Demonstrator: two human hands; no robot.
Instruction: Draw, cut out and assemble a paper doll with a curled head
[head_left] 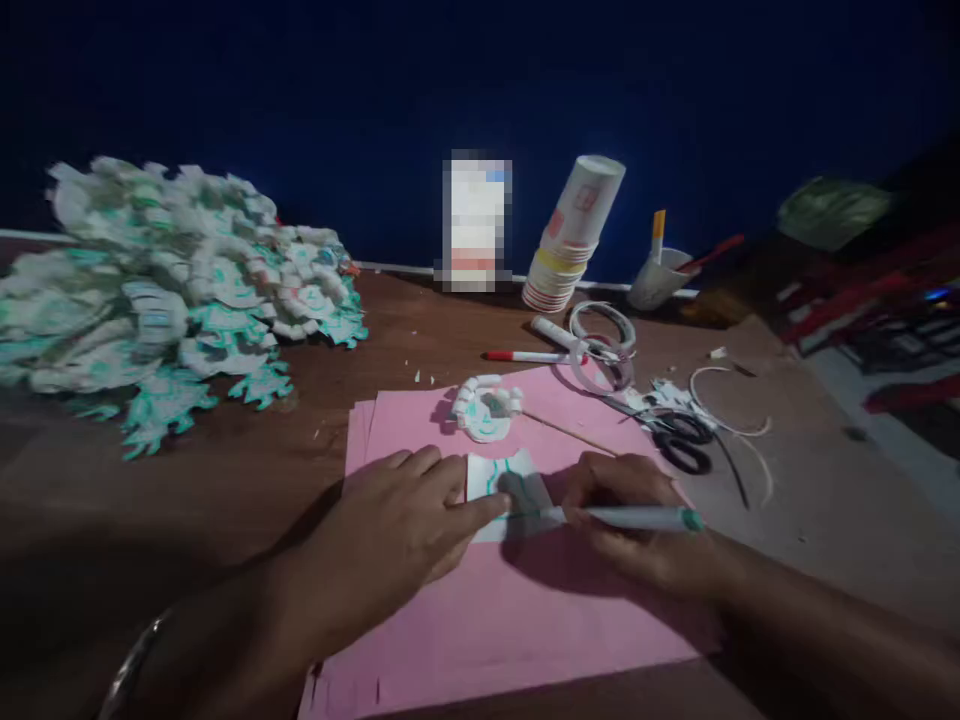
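On a stack of pink sheets (420, 620) lies a small white piece of paper (487, 475) with green lines drawn on it. My left hand (405, 520) rests on its left side, one finger stretched across the paper and pressing it flat. A white marker pen with a green end (637, 517) is gripped in my right hand (637, 520), its tip pointing left at the paper's lower edge. Just beyond stands a small paper figure (484, 412) with a green-drawn face and rolled white bits around it. A thin stick (566, 432) lies beside the figure.
Many white and green paper figures (217, 270) are heaped at left. Stacked paper cups (574, 230) lean at the back, near a cup with pens (660, 280). A red-capped marker (525, 356), tape rolls (604, 335), black-handled scissors (682, 440) and paper scraps (660, 400) lie to the right.
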